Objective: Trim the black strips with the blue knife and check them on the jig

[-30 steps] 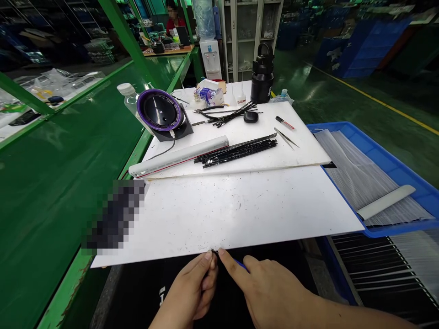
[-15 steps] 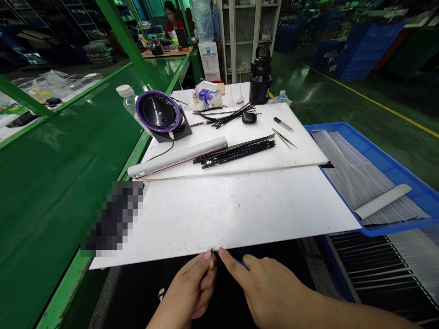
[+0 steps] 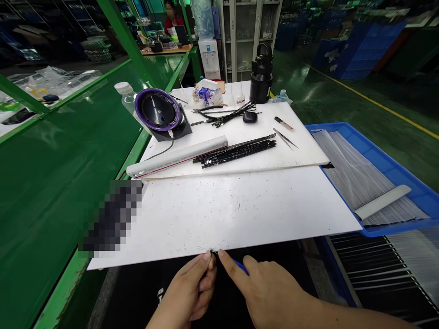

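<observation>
My left hand (image 3: pixel 195 283) is closed in a pinch at the front edge of the white board (image 3: pixel 240 210). A tiny dark piece (image 3: pixel 211 252) shows at its thumb and fingertip; its kind is too small to make out. My right hand (image 3: pixel 264 283) is wrapped around a blue-handled craft knife (image 3: pixel 241 266), index finger stretched along it. The knife's thin tip meets the dark piece, and most of the handle is hidden by the hand. Small dark specks lie scattered on the board around the fingertips.
A white foam slab (image 3: pixel 295 155) bears black strips (image 3: pixel 240 153), a long white bar (image 3: pixel 181 157), tweezers (image 3: pixel 285 138), a marker-like tube (image 3: pixel 283 123) and a purple-rimmed fan (image 3: pixel 158 109). A black bottle (image 3: pixel 261 77) stands behind. A blue crate (image 3: pixel 373 146) is on the right.
Both hands keep almost the same place. A little more of the blue handle shows beside my right index finger, and the view has shifted slightly.
</observation>
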The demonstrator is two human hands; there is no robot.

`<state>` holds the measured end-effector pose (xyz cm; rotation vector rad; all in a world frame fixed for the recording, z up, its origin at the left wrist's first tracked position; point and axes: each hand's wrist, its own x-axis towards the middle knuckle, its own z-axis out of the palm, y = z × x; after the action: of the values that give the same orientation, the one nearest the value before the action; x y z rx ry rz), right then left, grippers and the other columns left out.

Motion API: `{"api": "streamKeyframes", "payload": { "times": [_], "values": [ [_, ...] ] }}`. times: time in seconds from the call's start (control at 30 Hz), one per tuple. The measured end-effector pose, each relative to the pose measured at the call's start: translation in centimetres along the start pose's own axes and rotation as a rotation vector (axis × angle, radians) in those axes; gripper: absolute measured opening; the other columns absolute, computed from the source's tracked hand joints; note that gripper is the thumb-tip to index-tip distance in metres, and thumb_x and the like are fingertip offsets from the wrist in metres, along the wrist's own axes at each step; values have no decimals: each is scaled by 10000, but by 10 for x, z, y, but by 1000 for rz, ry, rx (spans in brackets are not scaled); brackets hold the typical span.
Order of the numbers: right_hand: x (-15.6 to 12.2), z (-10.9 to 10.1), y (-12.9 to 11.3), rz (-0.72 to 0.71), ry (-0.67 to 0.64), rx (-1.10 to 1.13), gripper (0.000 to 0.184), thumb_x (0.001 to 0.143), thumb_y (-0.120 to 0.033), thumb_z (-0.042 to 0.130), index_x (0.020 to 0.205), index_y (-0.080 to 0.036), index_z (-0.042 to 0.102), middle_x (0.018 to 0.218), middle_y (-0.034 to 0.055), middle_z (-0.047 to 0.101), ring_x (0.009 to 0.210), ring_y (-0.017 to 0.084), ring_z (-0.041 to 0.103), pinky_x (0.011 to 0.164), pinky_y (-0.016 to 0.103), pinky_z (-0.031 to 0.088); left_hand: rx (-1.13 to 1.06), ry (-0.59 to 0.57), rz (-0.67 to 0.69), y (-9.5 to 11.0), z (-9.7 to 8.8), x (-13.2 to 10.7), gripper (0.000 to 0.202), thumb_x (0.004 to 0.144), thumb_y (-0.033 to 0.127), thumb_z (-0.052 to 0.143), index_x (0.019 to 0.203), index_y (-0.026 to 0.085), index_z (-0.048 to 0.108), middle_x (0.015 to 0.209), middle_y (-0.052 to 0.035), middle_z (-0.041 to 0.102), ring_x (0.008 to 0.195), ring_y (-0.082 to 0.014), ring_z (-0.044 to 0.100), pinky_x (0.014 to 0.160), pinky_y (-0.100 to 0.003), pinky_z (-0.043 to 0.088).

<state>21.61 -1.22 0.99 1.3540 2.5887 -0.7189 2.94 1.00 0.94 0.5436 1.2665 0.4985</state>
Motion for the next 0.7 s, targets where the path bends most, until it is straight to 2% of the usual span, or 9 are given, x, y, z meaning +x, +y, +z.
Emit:
{"api": "streamKeyframes", "payload": {
  "times": [0.17, 0.27, 0.57, 0.7],
  "values": [
    [-4, 3, 12, -11, 106, 201, 779, 841, -142, 421, 1526, -264, 70, 919, 69, 649, 694, 229, 623, 565, 312, 380, 61, -56, -5, 1, -9, 1, 404, 858, 576, 517, 744, 189, 496, 558, 77, 337, 408, -38, 151, 371, -174, 62],
    [-6, 1, 16, -28, 135, 279, 723, 872, -147, 404, 1519, -304, 120, 969, 55, 659, 758, 218, 627, 628, 313, 396, 74, -74, -2, 1, -12, 2, 418, 856, 586, 512, 732, 187, 495, 558, 77, 326, 410, -40, 152, 370, -181, 66],
    [-5, -12, 16, -62, 106, 255, 756, 844, -147, 432, 1520, -294, 129, 929, 44, 655, 673, 198, 612, 562, 295, 348, 100, -71, -11, 4, -11, 1, 432, 859, 602, 489, 729, 189, 473, 563, 79, 315, 422, -42, 146, 383, -190, 60],
    [-4, -11, 16, -53, 98, 256, 748, 852, -145, 433, 1519, -301, 133, 941, 46, 656, 715, 201, 620, 591, 300, 356, 101, -70, -19, 4, -11, 2, 429, 858, 599, 493, 726, 192, 466, 563, 78, 317, 420, -43, 144, 385, -197, 64]
  ]
}}
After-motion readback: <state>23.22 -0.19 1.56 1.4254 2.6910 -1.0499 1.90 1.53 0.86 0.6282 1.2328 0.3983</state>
